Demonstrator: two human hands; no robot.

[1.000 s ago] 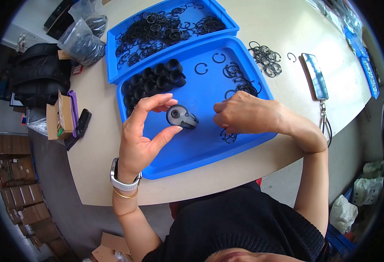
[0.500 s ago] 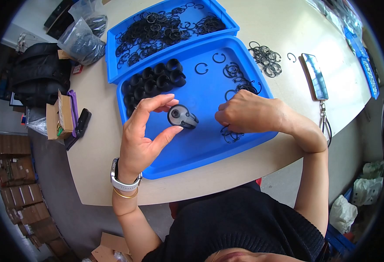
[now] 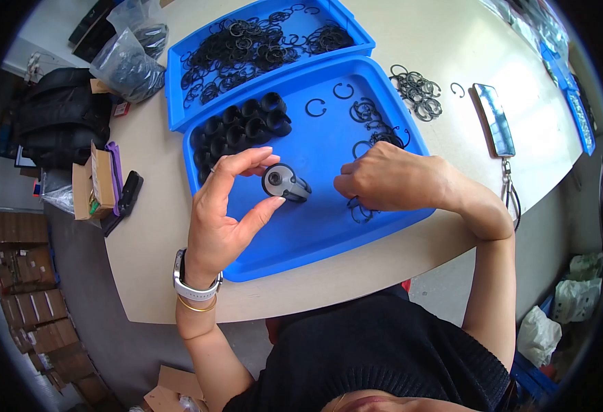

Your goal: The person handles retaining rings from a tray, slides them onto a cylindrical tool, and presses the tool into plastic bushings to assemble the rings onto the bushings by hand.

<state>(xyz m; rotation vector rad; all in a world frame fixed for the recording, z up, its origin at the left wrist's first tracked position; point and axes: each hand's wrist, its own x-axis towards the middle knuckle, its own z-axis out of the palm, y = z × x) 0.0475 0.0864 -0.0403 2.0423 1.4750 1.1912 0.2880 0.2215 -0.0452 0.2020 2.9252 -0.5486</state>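
Both trays (image 3: 274,240) are a strong, plain blue against the cream table (image 3: 136,288). The rings (image 3: 243,44) and the cups (image 3: 256,128) are black, the rounded piece (image 3: 282,184) grey and black. I notice a white watch strap (image 3: 196,293), a gold bracelet (image 3: 198,309), a black top (image 3: 377,343) and a brown carton (image 3: 103,180).

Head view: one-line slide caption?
Left hand curved around a grey-and-black part over a blue tray, right hand near loose black rings.

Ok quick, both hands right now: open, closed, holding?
Left hand: curved around the grey-and-black part; whether gripping it cannot be told.
Right hand: curled closed by the black rings; whether holding one is hidden.
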